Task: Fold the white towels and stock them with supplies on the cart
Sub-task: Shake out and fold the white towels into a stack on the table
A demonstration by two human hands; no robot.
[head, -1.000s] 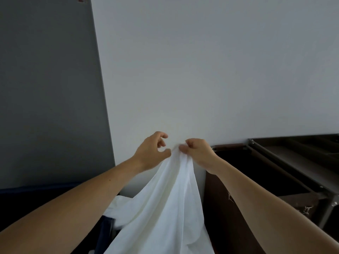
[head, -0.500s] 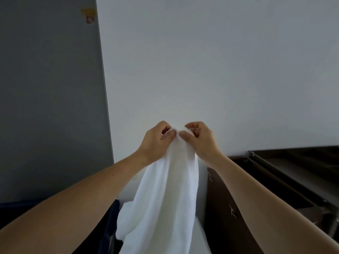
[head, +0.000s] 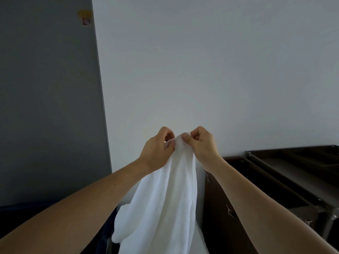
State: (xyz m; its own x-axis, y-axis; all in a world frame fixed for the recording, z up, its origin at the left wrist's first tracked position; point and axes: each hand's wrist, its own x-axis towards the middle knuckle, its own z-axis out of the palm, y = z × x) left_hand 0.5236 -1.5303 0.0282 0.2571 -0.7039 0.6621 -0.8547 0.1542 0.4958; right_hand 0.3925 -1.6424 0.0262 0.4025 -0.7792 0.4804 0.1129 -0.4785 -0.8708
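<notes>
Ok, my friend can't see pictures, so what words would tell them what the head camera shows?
The left hand and right hand pinch the top of a white towel side by side, so it hangs down before a pale wall. A dark cart stands at the right.

Soft, even, rather dim light, no hard shadows and no glare. The white wall (head: 201,70) is palest low in the middle and greys off twd the top corners. The white towel (head: 165,198) is the brightest thing, weave still readable, w/ faint grey shading in the folds. The dark cart (head: 286,171) loses detail in shadow. Wide-angle stretch shows: the grey panel (head: 45,107) edge leans and the forearms (head: 73,208) balloon at the bottom corners. The sticker (head: 85,18) up left is smeared.
</notes>
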